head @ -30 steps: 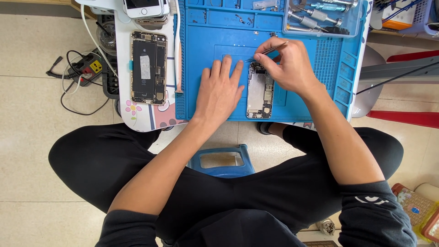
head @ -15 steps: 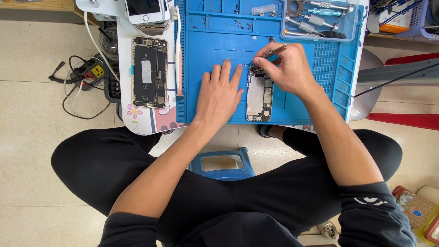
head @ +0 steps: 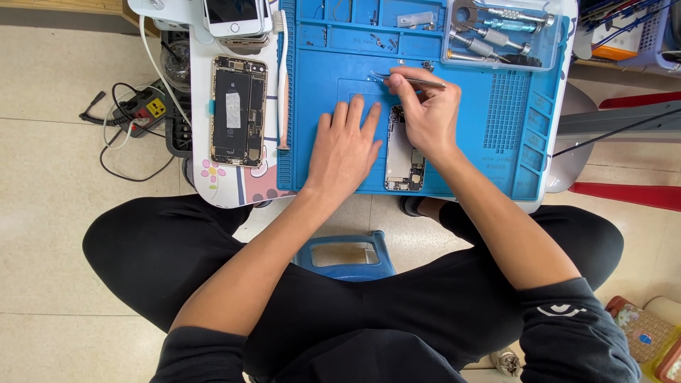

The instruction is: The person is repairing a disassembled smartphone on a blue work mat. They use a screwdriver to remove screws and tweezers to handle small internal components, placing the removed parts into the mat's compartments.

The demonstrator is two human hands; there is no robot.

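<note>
I wear a black short-sleeved shirt with a small white mark on its right sleeve (head: 557,310), black trousers (head: 177,248), and my forearms and hands (head: 344,149) are bare.

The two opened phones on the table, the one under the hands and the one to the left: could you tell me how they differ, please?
The opened phone under the hands lies on the blue mat; the left hand rests flat beside it, the right hand holds tweezers above it. The opened phone to the left lies untouched on the white tabletop and looks larger. Both lie face down with insides exposed.
</note>
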